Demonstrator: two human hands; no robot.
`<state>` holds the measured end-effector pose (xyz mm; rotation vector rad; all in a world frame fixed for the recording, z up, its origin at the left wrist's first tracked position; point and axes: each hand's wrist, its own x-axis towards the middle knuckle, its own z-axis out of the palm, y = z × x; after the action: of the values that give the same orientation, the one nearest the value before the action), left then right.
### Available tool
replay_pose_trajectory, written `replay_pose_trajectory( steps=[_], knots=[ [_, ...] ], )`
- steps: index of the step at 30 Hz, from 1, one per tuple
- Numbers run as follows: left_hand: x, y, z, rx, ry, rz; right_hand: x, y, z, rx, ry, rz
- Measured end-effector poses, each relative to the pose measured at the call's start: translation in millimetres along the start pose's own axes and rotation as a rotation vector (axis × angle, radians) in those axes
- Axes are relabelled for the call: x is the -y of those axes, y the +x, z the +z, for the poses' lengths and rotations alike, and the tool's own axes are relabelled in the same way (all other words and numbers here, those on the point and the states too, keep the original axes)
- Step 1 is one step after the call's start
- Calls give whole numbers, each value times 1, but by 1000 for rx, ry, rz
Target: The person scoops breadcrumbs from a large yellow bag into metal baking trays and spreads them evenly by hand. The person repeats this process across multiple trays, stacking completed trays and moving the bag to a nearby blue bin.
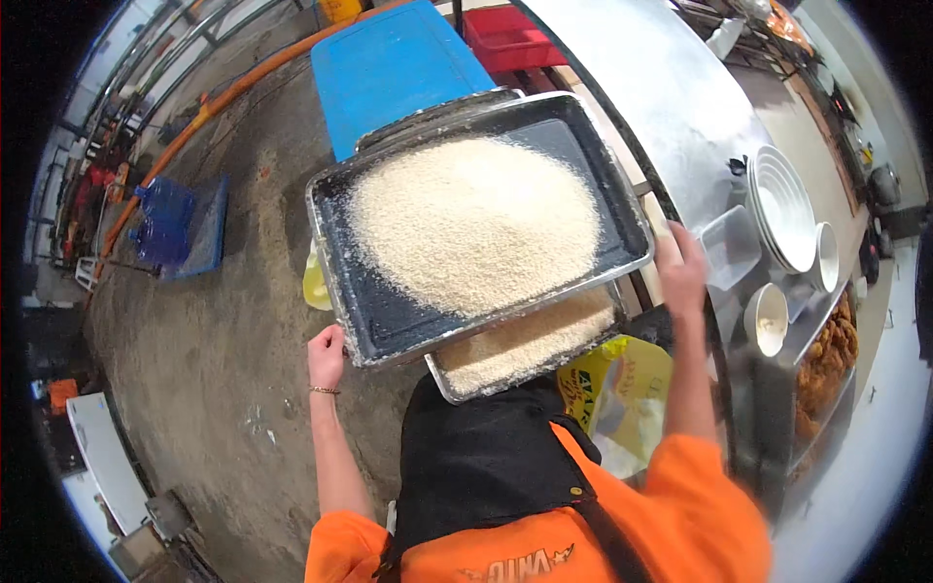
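A dark rectangular metal tray [386,331] bears a broad heap of pale crumbs [477,218], which look like breadcrumbs. My left hand [326,355] is closed at its near left corner; the fingertips are hidden. On the other side, my right hand [679,266] is raised beside the tray's right edge, slightly blurred, and whether it touches the rim cannot be told. Beneath lies a second metal tray [450,390] with more of the same crumbs [525,350], partly covered by the upper one. A further tray edge shows behind.
A blue lid or board [393,65] and a red crate [510,40] stand beyond. The steel table [656,87] at right holds white plates [783,208], a clear container [729,248], a bowl [767,321] and a tray of fried food [824,364]. A yellow printed bag [634,408] sits below.
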<state>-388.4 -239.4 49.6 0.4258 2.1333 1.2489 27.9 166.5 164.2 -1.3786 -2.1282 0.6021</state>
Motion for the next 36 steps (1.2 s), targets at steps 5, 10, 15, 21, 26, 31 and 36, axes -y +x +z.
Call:
replay_pose_trajectory(
  steps=[5, 10, 15, 21, 26, 31, 36],
  knots=[
    [-12, 7, -2, 27, -189, -206, 42, 48, 155, 468, -176, -253],
    [-14, 11, -7, 56, -138, -160, 137, 46, 245, 467, -222, -288],
    [-16, 15, -7, 136, -204, -224, 184, -2, 291, 614, -327, -841],
    [-12, 11, -8, 84, -341, -194, 116, 13, 193, 678, -498, -777],
    [-19, 20, -3, 116, -312, -211, 47, 74, 188, 478, -555, -383],
    [-21, 13, -10, 137, -206, -130, 116, 38, 213, 582, -529, -472],
    [-33, 14, -3, 134, -224, -142, 174, -36, 251, 579, -176, -866]
  ],
)
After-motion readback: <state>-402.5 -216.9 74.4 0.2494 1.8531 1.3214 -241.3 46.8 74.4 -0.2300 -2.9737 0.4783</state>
